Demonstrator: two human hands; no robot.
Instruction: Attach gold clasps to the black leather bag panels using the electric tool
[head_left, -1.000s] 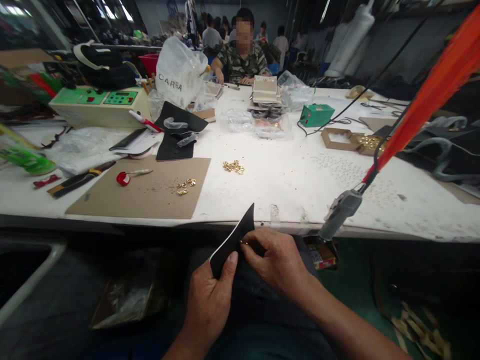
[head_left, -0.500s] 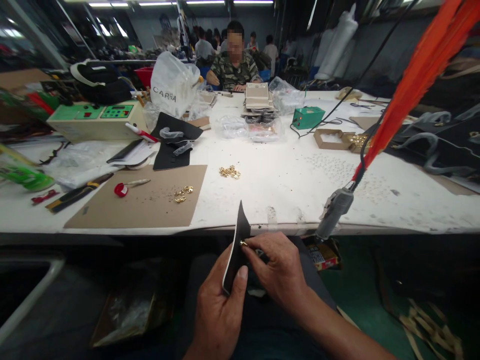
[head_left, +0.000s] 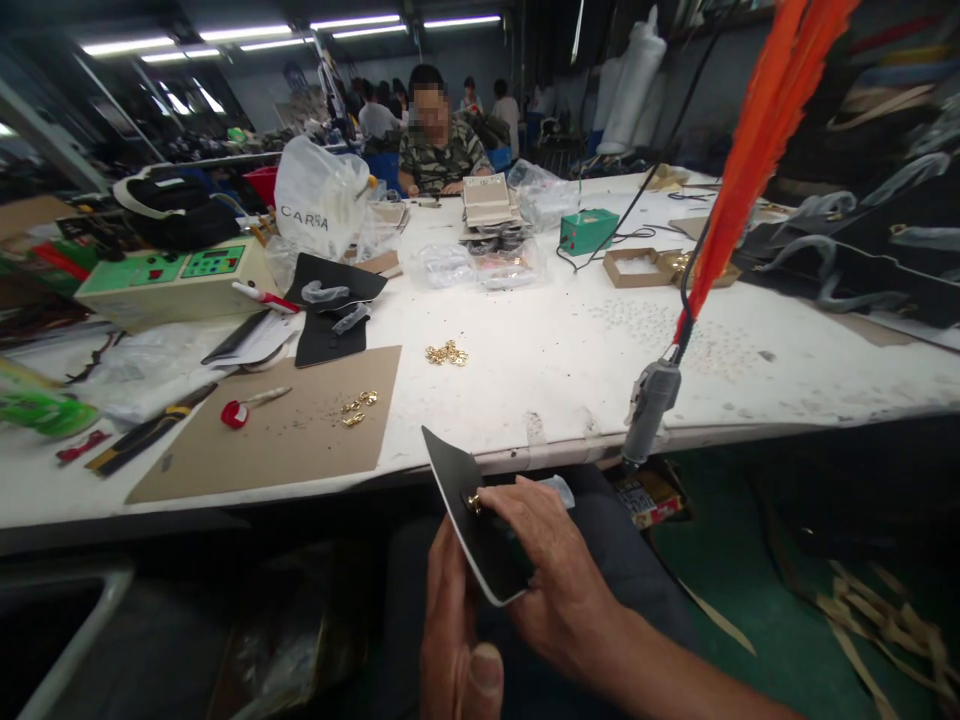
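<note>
A stiff black leather-like panel [head_left: 469, 540] with a pale edge is tilted above my lap, just off the table's front edge. A small gold metal fitting [head_left: 474, 503] sits on its face. My right hand [head_left: 551, 565] grips the panel's right side, its index fingertip at the fitting; some of its fingers are hidden. My left hand [head_left: 454, 625] lies against the back of the panel with fingers stretched out, thumb away from it. Several gold fittings lie in a pile [head_left: 447, 353] on the white table, more [head_left: 360, 405] on a brown board [head_left: 300, 440].
A grey electric screwdriver [head_left: 651, 410] hangs by an orange strap [head_left: 742, 180] at the right. Black pieces [head_left: 330, 335], a red-and-white pen [head_left: 262, 298] and a green-panelled machine [head_left: 180, 280] stand left. A person [head_left: 442, 150] sits across the table.
My left thumb has come off the panel and my right hand has taken hold of its side. The panel has turned, showing more of its face. The view has shifted slightly right.
</note>
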